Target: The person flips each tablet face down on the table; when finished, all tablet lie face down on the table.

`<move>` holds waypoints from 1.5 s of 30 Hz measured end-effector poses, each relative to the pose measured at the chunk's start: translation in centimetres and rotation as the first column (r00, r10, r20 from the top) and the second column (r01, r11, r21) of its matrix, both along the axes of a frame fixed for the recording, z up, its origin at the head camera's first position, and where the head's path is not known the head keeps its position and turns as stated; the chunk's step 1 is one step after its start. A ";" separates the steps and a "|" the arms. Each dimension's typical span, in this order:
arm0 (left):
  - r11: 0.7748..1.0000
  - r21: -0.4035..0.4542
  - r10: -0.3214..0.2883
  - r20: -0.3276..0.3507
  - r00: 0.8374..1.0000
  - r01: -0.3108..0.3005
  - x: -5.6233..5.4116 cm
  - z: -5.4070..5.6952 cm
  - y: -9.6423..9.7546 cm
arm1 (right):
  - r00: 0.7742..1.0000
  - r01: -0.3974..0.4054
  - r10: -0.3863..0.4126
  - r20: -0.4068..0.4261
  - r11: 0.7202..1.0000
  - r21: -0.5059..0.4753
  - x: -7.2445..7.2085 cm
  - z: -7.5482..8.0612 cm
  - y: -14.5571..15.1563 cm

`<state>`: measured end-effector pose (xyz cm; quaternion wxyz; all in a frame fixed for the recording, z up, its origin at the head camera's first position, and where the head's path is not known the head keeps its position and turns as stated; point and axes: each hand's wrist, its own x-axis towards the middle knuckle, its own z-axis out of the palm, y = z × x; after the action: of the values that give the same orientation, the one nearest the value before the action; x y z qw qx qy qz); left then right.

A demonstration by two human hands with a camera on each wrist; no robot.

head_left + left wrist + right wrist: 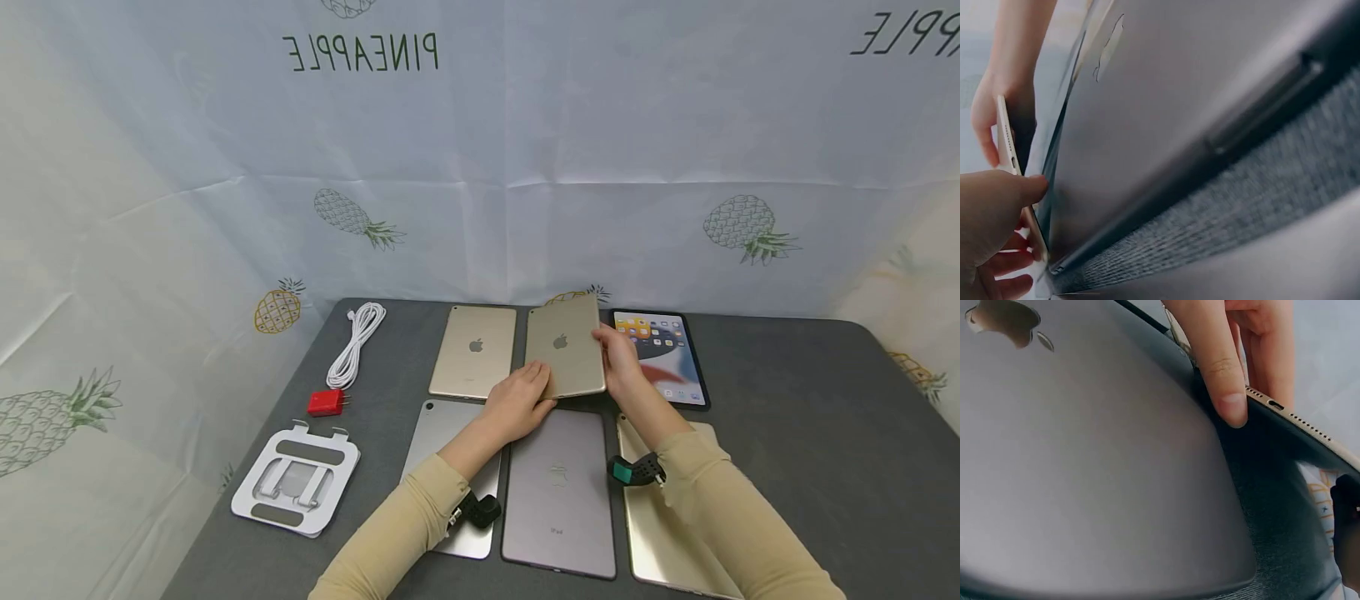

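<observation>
Both hands hold a gold tablet (566, 354) with its apple logo facing up, tilted, at the back middle of the table. My left hand (521, 400) pinches its lower left corner, fingers on the back and thumb (1233, 409) on the dark screen side. My right hand (621, 357) grips the right edge. The port edge shows in the right wrist view. Below the hands lies a grey tablet (558, 492), back up. Another gold tablet (472, 346) lies to the left, and a tablet with a lit screen (663, 358) lies to the right of the held one.
A silver tablet (457, 429) lies partly under my left arm, and a further gold tablet (675, 533) under my right arm. Along the left side are a coiled white cable (358, 343), a red charger plug (325, 403) and a white folding stand (296, 478). A pineapple-print curtain (525, 133) hangs behind.
</observation>
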<state>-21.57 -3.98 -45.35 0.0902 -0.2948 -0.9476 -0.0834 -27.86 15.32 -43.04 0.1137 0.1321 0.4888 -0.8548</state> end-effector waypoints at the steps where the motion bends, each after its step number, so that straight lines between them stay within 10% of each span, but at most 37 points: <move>1: 1.000 0.010 0.000 0.004 1.000 0.000 0.0 -0.1 0.0 | 1.000 -0.003 0.003 -0.006 1.000 0.007 -0.1 -0.1 0.0; 9: 0.997 0.078 0.016 0.055 0.998 -0.020 -0.3 -0.5 -0.4 | 0.999 0.048 -0.044 -0.024 0.968 0.246 -1.1 -1.2 -0.5; 21: 0.992 0.116 0.030 0.130 0.991 -0.045 -0.7 -0.3 -0.3 | 0.996 0.052 0.008 -0.091 0.770 0.636 -0.5 -0.5 -0.7; 45: 0.989 0.129 0.044 0.185 0.982 -0.069 -0.7 -0.6 -0.2 | 0.981 -0.152 0.192 0.015 0.726 0.671 0.8 -0.5 0.5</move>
<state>-22.23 -4.20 -45.95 0.0256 -0.2521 -0.9521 -0.1710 -27.07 15.80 -43.56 0.1239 0.0944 0.7756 -0.6116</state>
